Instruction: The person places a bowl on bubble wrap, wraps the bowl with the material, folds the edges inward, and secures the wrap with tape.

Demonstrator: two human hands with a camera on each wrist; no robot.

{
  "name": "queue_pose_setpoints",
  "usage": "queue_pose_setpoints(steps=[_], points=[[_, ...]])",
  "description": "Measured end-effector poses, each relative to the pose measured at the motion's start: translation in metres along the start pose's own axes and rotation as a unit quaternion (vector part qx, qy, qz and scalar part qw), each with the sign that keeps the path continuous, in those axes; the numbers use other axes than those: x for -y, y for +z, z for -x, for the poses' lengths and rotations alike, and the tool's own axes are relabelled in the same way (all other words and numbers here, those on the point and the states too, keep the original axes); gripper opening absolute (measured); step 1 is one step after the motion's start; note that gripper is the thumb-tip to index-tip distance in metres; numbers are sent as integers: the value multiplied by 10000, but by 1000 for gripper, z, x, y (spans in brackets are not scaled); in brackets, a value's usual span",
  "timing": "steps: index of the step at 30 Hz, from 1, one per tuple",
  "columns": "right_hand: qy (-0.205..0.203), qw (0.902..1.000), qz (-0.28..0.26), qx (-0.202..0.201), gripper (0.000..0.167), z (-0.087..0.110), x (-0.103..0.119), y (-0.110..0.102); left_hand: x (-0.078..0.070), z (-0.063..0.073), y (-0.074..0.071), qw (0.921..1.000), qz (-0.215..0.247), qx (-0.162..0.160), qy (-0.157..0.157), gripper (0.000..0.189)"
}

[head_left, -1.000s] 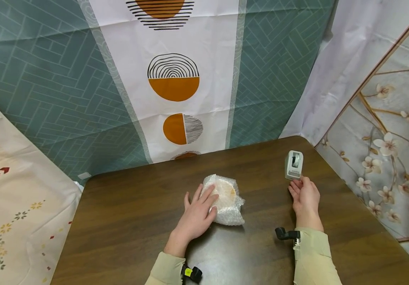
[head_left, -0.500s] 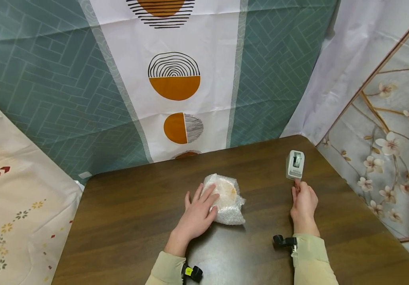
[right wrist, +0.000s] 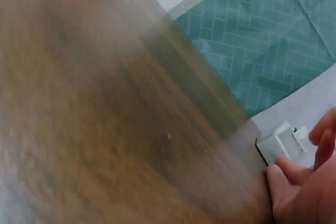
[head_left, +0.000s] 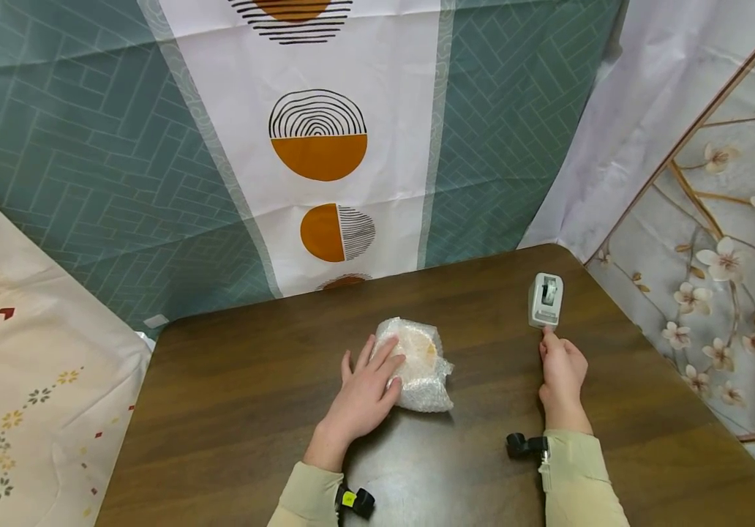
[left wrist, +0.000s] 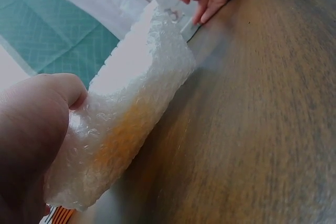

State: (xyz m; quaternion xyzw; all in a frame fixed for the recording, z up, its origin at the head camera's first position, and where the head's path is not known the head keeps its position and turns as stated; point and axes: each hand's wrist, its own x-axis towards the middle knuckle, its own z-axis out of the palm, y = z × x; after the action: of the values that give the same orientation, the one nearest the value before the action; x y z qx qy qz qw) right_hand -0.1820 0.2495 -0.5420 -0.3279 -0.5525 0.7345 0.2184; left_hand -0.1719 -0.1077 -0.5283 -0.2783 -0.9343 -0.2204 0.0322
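Note:
A bubble-wrapped package [head_left: 425, 373] lies on the brown wooden table [head_left: 239, 388]. A pale, roundish form with an orange patch shows through the wrap, its kind unclear. My left hand [head_left: 363, 394] rests on its left side with fingers spread. In the left wrist view, my left thumb [left wrist: 58, 90] presses the wrapped package [left wrist: 131, 114]. Further right stands a white tape dispenser [head_left: 546, 300]. My right hand [head_left: 563, 375] touches its near end, one finger extended and the others bent. In the right wrist view, fingertips meet the dispenser [right wrist: 281, 142]; whether they pinch tape is hidden.
A green and white patterned cloth [head_left: 502, 132] hangs behind the table. Floral cloth [head_left: 713, 307] rises along the right edge, and a cream cloth [head_left: 28, 351] hangs at the left. A black wrist camera [head_left: 525, 445] sits on the right forearm.
My right hand has turned from palm up, and one finger now reaches to the dispenser's near end. My left hand and the package stay in place; the head view shifts slightly.

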Motion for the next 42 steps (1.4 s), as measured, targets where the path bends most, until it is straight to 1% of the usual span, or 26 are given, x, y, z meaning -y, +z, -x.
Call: queue_pose_setpoints(steps=[3, 4, 6, 9, 10, 13, 14, 16, 19, 20, 24, 26, 29, 32, 37, 42], points=[[-186, 9975, 682, -31, 49, 2, 1, -2, -1, 0, 1, 10000, 22, 29, 14, 46], [-223, 9963, 833, -33, 49, 2, 2, -3, -1, 0, 1, 10000, 32, 33, 17, 46], [-239, 9952, 948, -3, 47, 3, 4, -4, -1, 0, 1, 10000, 32, 33, 15, 46], [-73, 9965, 830, 90, 38, 3, 7, -5, -1, 0, 0, 10000, 37, 12, 12, 46], [5, 9972, 745, 96, 38, 3, 8, -5, 0, -1, 0, 10000, 29, 9, 10, 46], [315, 9987, 390, 31, 48, 0, 9, -6, 0, -1, -2, 10000, 39, 16, 13, 46], [421, 9987, 271, 9, 49, -1, 10, -6, 1, -1, -2, 10000, 30, 17, 4, 46], [540, 9984, 170, -39, 43, -5, 10, -6, 2, 0, -2, 10000, -2, 12, -6, 46], [582, 9981, 224, -29, 31, -10, 11, -6, 3, 0, -2, 10000, -34, -3, -11, 45], [577, 9980, 274, -16, 31, -11, 10, -6, 3, 0, -2, 10000, -45, 1, -14, 45], [385, 9958, 831, -25, 31, -14, 8, -9, 2, 0, -1, 10000, -4, 13, -7, 46], [223, 9921, 1233, -38, 33, -15, 7, -10, 1, 0, -1, 10000, 24, 16, 4, 46], [-12, 9818, 1900, -18, 35, -19, 6, -12, 0, -1, 0, 10000, 38, 30, 9, 46], [-143, 9719, 2350, 77, 37, -23, 7, -14, 0, -1, 0, 10000, 22, 59, 4, 46], [-262, 9579, 2846, 255, 40, -30, 7, -17, 1, -1, 0, 10000, 20, 71, 15, 46], [-371, 9434, 3280, 336, 43, -33, 6, -18, 1, -1, 0, 10000, 54, 31, 24, 46]])
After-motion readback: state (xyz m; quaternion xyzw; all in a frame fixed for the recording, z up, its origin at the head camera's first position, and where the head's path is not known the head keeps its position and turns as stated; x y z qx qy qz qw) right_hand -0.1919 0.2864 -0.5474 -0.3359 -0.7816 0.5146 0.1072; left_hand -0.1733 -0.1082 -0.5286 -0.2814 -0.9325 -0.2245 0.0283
